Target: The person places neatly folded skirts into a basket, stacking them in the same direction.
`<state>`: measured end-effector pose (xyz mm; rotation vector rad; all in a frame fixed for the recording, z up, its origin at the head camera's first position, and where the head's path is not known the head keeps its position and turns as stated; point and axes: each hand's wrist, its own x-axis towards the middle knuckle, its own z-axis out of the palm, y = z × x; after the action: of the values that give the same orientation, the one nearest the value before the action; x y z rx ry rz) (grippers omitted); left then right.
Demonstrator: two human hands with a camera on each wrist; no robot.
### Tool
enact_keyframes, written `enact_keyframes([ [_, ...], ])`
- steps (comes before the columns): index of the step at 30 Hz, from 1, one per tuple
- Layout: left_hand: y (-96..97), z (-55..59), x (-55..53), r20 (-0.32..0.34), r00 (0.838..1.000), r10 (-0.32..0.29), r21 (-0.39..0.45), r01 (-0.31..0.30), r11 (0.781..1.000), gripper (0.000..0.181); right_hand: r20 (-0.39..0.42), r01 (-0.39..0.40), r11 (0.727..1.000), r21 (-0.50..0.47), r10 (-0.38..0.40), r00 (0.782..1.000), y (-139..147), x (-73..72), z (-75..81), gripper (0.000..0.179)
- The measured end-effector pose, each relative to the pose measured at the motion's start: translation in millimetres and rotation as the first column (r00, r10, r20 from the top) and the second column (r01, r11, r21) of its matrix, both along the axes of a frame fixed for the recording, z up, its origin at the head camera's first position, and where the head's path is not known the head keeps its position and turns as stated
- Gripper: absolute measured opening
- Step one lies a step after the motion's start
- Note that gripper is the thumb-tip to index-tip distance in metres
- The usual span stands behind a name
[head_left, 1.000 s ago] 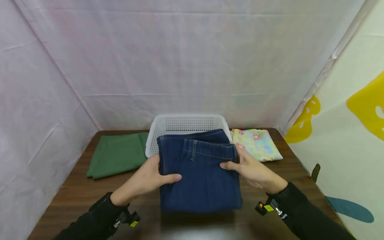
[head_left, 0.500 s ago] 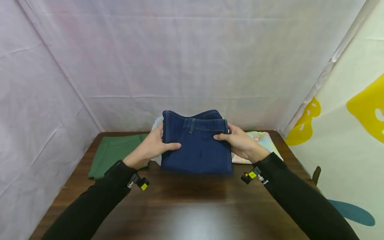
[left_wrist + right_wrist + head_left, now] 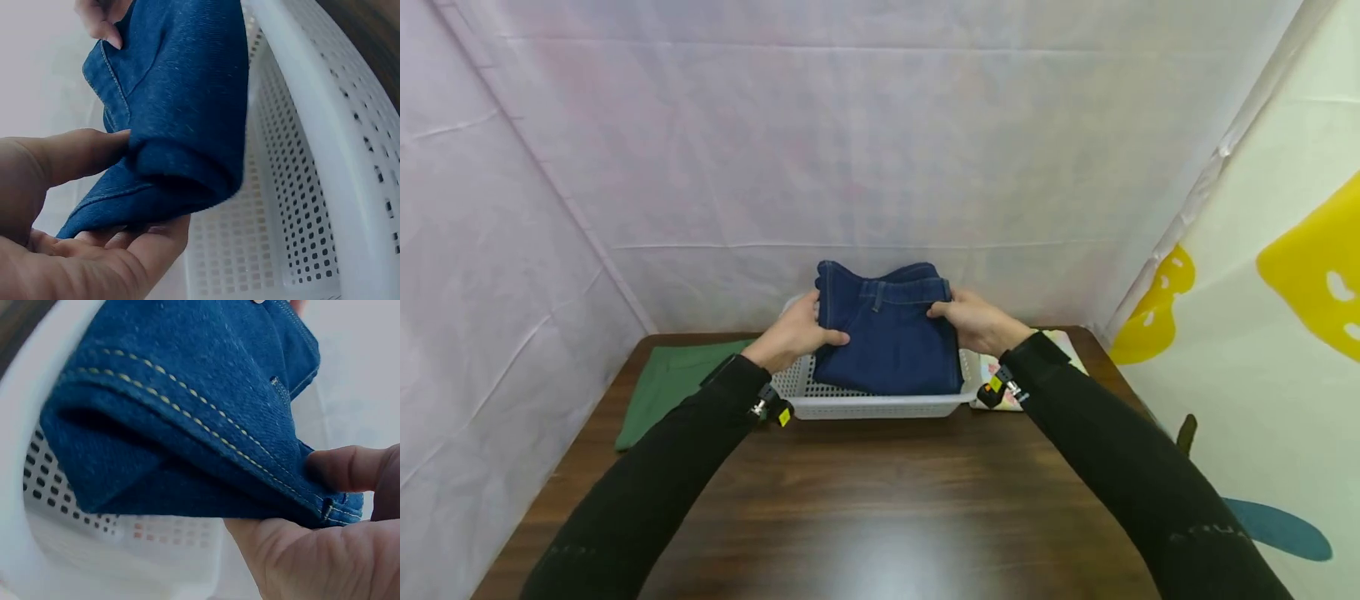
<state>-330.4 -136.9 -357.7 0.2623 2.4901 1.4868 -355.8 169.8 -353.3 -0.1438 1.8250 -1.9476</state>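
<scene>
A folded pair of blue jeans hangs between both hands, over and partly inside a white perforated basket. My left hand grips the left edge, thumb in front and fingers behind, as the left wrist view shows around the folded denim. On the opposite edge, near the waistband, my right hand pinches the jeans between thumb and fingers. In the right wrist view the basket's holed wall shows below the cloth. The cloth hides most of the basket's inside.
Left of the basket lies a folded green cloth on the brown wooden table. A folded floral cloth lies to the right, partly behind the right forearm. A pale fabric wall stands behind the table.
Both hands have carried the jeans forward, away from the body, to the basket. The basket's front rim, earlier hidden behind the jeans, now shows in front of them. The grip looks the same.
</scene>
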Motion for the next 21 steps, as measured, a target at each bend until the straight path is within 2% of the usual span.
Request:
enact_keyframes([
  [4,0.6,-7.6,-11.0,0.049,0.999,0.002,-0.007,-0.002,1.0,0.104,0.039,-0.02,1.0,0.016,0.019,0.999,-6.5,-10.5,-9.9,0.064],
  [8,0.4,-17.2,-15.1,0.092,0.996,-0.005,-0.007,0.006,1.0,0.095,0.088,-0.042,0.999,0.028,0.039,0.995,-10.1,-15.3,-20.6,0.063],
  [13,-2.2,-19.9,-13.9,0.137,0.99,-0.019,0.001,0.019,1.0,0.086,0.108,-0.049,0.994,0.096,0.038,0.993,-10.8,-17.0,-25.1,0.063],
  [16,-4.9,-17.1,-11.8,0.17,0.985,-0.032,0.025,0.028,0.999,0.084,0.094,-0.046,0.983,0.179,0.029,0.995,-8.7,-17.3,-23.5,0.074],
  [21,-11.2,-14.5,-3.7,0.148,0.988,-0.037,-0.08,0.049,0.996,0.078,0.052,-0.034,0.954,0.297,0.019,0.998,0.4,-10.7,-20.2,0.088],
])
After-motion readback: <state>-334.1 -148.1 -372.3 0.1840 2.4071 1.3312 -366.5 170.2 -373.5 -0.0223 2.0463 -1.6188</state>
